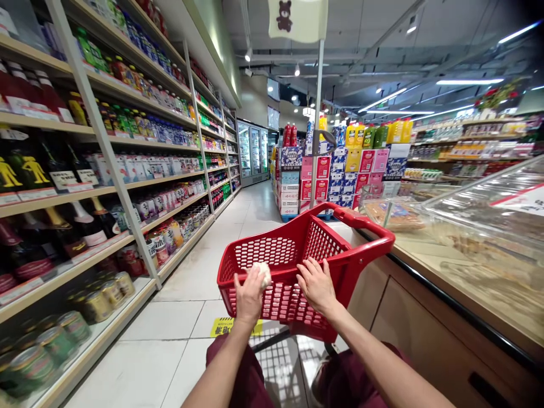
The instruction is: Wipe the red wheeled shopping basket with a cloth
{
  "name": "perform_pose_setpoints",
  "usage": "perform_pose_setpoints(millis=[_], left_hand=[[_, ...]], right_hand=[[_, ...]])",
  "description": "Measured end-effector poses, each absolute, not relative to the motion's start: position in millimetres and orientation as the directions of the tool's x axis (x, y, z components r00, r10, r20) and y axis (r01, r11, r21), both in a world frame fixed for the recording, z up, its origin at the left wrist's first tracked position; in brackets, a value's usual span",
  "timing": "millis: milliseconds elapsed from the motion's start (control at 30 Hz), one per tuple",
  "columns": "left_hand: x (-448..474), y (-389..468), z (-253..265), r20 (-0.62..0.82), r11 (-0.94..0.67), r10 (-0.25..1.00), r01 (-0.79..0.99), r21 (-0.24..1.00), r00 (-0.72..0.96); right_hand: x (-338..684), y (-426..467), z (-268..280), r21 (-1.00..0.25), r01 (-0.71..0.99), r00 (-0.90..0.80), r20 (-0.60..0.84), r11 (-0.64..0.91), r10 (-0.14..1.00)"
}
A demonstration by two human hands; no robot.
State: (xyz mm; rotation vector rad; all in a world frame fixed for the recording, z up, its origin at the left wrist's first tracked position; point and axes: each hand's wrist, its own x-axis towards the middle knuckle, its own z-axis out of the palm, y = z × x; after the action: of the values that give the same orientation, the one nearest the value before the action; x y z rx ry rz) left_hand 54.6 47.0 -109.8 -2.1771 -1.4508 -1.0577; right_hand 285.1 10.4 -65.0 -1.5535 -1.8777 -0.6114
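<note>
A red plastic shopping cart (278, 249) with perforated basket walls stands right in front of me, its handle at the right. My left hand (250, 294) is closed on a crumpled white cloth (264, 274) at the near rim of the basket, toward its left end. The fingers partly cover the cloth. Farther right along the same rim lies my right hand (318, 284), fingers apart and slightly bent, touching the red plastic. The basket's floor is mostly hidden behind the near wall.
Drink shelves (140, 139) line the left side, with cans and bottles. A display counter (450, 255) under clear covers runs close along the right. Stacked drink cartons (321, 175) stand ahead beside a sign pole (318, 113). A yellow floor sticker (221, 326) lies beneath the cart.
</note>
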Motion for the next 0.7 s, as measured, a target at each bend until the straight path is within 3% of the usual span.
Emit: perform_pose_setpoints(millis=[67,233,400,467,600,700], left_hand=[[59,47,-109,0.720,-0.462,0.648,0.880,0.112,0.248],[31,52,-114,0.741,-0.177,0.660,0.934,0.310,-0.121],[53,53,-110,0.713,-0.444,0.657,0.890,0.104,0.244],[52,53,-110,0.722,-0.419,0.662,0.898,0.132,0.203],[39,54,-113,0.743,-0.184,0.657,0.929,0.322,-0.127],[54,53,-111,0.741,-0.318,0.669,0.924,0.213,0.059]], right_hand=[[287,9,-63,-0.036,0.973,-0.137,0.711,0.230,0.690],[290,7,-63,-0.039,0.976,-0.124,0.714,0.215,0.689],[289,8,-65,-0.055,0.975,-0.111,0.720,0.216,0.685],[293,7,-64,-0.060,0.969,-0.124,0.719,0.238,0.684],[297,6,-63,-0.060,0.975,-0.104,0.724,0.212,0.682],[296,6,-64,-0.045,0.981,-0.098,0.728,0.190,0.678]])
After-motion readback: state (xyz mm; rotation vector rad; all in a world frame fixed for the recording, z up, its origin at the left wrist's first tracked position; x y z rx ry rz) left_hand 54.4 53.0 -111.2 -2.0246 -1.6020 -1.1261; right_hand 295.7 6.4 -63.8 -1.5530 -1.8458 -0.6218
